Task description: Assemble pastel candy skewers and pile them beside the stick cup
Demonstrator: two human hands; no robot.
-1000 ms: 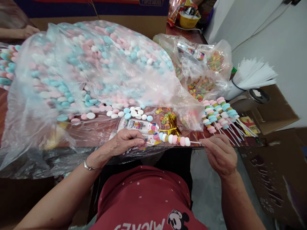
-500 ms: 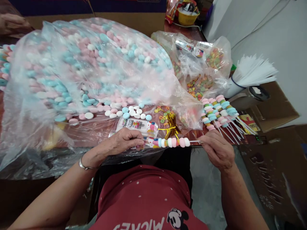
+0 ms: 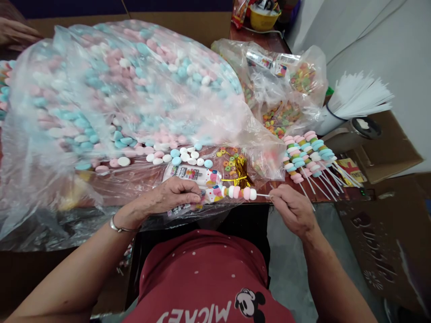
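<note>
My right hand (image 3: pixel 292 208) pinches the white stick of a candy skewer (image 3: pixel 239 193), a row of pink, white and blue round candies lying level at the table's near edge. My left hand (image 3: pixel 171 197) is closed on a small printed clear sleeve (image 3: pixel 193 176) at the skewer's left end, and the first candies sit inside its mouth. Loose pastel candies (image 3: pixel 183 156) and small coloured rings (image 3: pixel 229 162) with gold twist ties (image 3: pixel 241 172) lie just beyond both hands.
A huge clear bag of pastel candies (image 3: pixel 117 85) covers most of the table. A smaller bag of coloured rings (image 3: pixel 283 94) sits at right, beside finished skewers (image 3: pixel 308 154) and a bundle of white sticks (image 3: pixel 357 96). Another person's hand (image 3: pixel 15 33) rests at far left.
My right hand has pushed the skewer leftward, so more of its candies now sit inside the sleeve held by my left hand.
</note>
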